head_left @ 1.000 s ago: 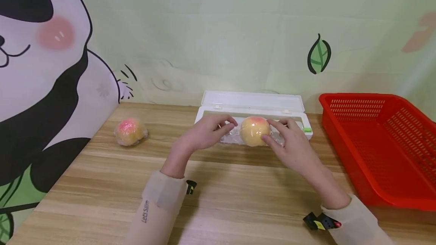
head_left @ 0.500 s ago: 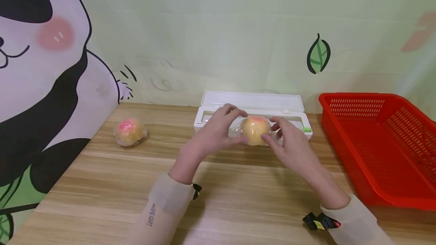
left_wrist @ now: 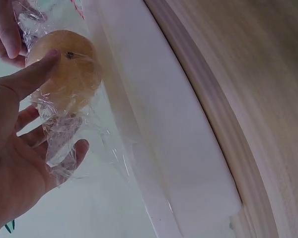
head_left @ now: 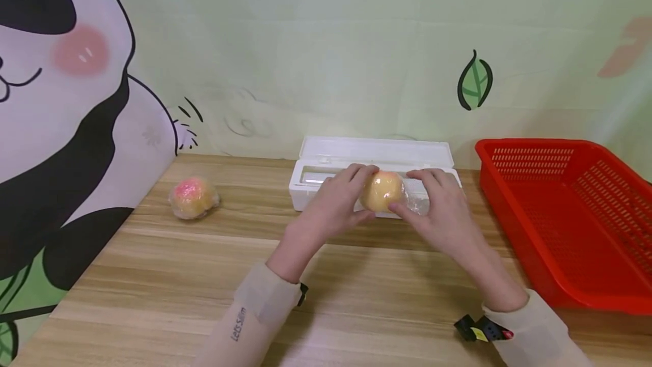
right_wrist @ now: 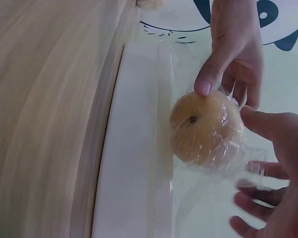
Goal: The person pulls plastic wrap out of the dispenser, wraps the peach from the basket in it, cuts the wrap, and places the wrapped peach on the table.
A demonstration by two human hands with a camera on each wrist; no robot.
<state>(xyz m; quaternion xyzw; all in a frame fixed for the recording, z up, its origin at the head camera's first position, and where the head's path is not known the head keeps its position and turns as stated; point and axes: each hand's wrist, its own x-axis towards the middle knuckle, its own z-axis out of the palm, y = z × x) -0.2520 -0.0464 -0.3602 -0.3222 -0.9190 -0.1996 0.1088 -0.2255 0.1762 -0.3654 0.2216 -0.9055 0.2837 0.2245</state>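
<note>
A yellow peach (head_left: pixel 383 191) with a pink top, wrapped in clear cling film, is held up in front of a white box (head_left: pixel 377 152) with a raised lid. My left hand (head_left: pixel 333 200) holds the peach from its left side, thumb on the fruit and fingers behind it. On the other side my right hand (head_left: pixel 448 214) has its thumb tip at the peach, while its other fingers stand apart, loosely bent. Loose cling film (right_wrist: pixel 238 161) trails from the peach between the right thumb and fingers. A dark spot shows on the peach's underside in both wrist views.
Another wrapped peach (head_left: pixel 193 197) lies on the wooden table (head_left: pixel 204 259) at the left. A red plastic basket (head_left: pixel 489 197) stands at the right. Behind the table hangs a pale green backdrop (head_left: pixel 316 61) with a panda drawing.
My left hand has moved right and taken hold of the peach. My right fingers have spread off it, its thumb still there. The peach has tilted and its pink top shows less.
</note>
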